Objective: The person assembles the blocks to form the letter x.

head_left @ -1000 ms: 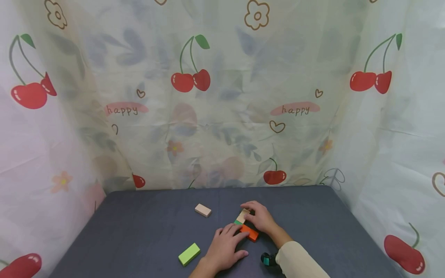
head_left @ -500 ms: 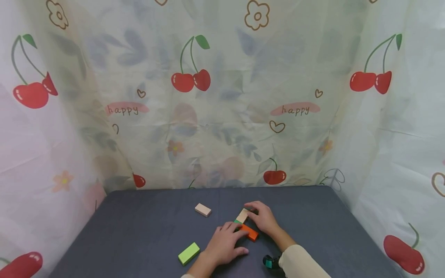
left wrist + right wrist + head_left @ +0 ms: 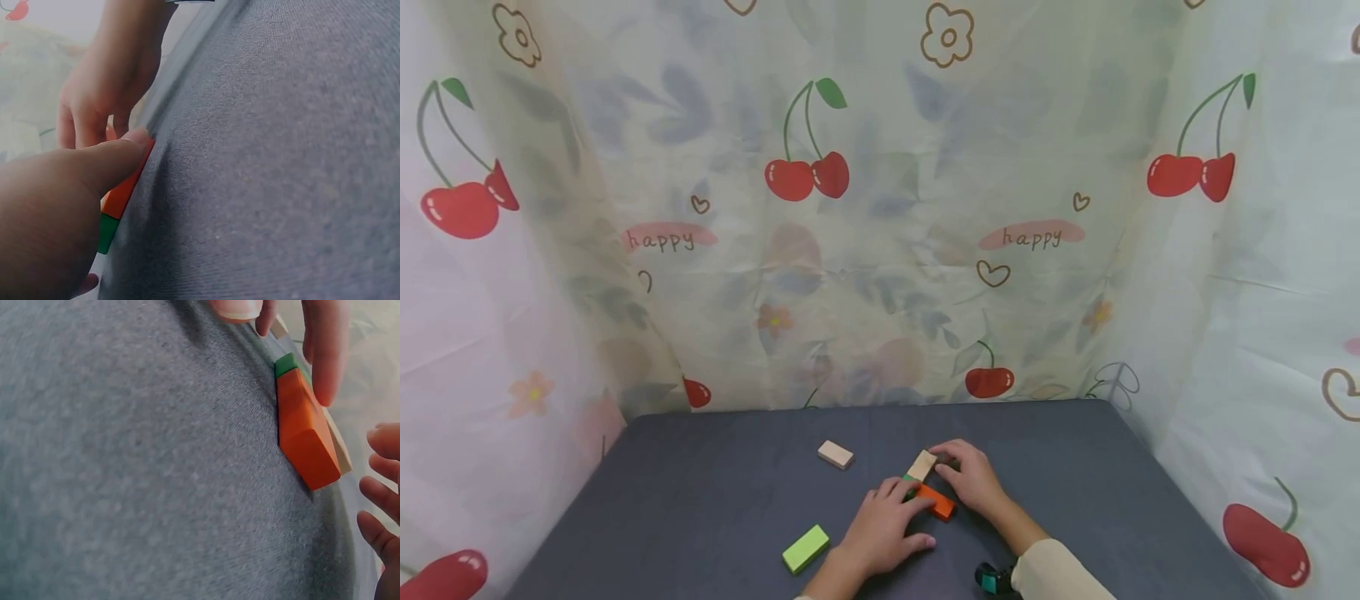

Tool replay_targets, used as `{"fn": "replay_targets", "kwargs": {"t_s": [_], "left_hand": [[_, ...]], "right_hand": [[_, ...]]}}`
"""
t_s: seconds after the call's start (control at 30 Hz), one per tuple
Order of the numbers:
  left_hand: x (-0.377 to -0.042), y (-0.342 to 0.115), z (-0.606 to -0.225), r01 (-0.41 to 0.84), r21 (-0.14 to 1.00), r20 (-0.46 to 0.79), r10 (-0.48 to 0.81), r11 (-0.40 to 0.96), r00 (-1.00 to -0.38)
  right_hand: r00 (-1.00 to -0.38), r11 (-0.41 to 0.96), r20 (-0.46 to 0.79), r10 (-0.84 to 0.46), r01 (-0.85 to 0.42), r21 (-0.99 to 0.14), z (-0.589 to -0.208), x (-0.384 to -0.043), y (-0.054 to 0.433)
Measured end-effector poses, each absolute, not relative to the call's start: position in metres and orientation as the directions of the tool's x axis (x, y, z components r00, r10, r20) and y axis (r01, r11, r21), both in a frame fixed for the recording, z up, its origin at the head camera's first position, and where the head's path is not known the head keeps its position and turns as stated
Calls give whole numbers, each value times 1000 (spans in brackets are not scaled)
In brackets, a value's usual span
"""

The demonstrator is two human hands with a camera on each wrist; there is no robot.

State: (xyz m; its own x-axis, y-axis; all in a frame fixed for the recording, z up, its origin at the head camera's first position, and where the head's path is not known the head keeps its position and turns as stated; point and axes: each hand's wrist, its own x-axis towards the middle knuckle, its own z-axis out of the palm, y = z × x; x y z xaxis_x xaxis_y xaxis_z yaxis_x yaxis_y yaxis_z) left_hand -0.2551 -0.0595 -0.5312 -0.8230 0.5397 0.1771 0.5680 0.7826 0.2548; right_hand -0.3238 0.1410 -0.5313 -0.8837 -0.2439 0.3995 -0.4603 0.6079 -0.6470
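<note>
A natural wooden block (image 3: pixel 922 466), a green block (image 3: pixel 108 233) and an orange block (image 3: pixel 937 503) lie together right of the table's middle. The green one lies end to end with the orange one, mostly under my left fingers in the head view. My left hand (image 3: pixel 883 527) rests over these two, a fingertip touching the orange block's top and the thumb held out to the side. Beside the wooden block's far end is my right hand (image 3: pixel 973 477), fingers spread and loosely bent. In the right wrist view that hand (image 3: pixel 384 481) stands apart from the blocks and holds nothing.
A second, pale wooden block (image 3: pixel 836 455) lies farther back, left of the group. Nearer the front left lies a lime green block (image 3: pixel 806 549). A dark grey cloth covers the table (image 3: pixel 700 483), and printed curtains (image 3: pixel 880 250) enclose the back and sides.
My right hand has eased off the wooden block and shifted slightly right, its wrist drawing back. My left hand stays nearly in place, and the blocks look unmoved.
</note>
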Motion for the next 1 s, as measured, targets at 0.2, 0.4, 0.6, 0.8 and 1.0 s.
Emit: {"fn": "replay_targets", "kwargs": {"t_s": [0.2,0.4,0.6,0.8,1.0], "left_hand": [[-254,-62,-529,565,273,223,520,779,-825],[-254,-67,-525,548,298,233,498,781,-836],[-257,-72,-527,537,302,263,472,788,-841],[-255,-78,-527,545,321,289,468,775,-835],[-252,-84,-526,540,358,294,456,762,-840]], "right_hand": [[-872,606,409,-268,-483,-632,-533,-319,145],[-844,592,412,-344,-536,-602,-534,-314,147],[-823,614,411,-391,-566,-550,-535,-310,146],[-810,615,402,-428,-586,-527,-534,-307,143],[-779,607,405,-478,-627,-488,-536,-308,140]]}}
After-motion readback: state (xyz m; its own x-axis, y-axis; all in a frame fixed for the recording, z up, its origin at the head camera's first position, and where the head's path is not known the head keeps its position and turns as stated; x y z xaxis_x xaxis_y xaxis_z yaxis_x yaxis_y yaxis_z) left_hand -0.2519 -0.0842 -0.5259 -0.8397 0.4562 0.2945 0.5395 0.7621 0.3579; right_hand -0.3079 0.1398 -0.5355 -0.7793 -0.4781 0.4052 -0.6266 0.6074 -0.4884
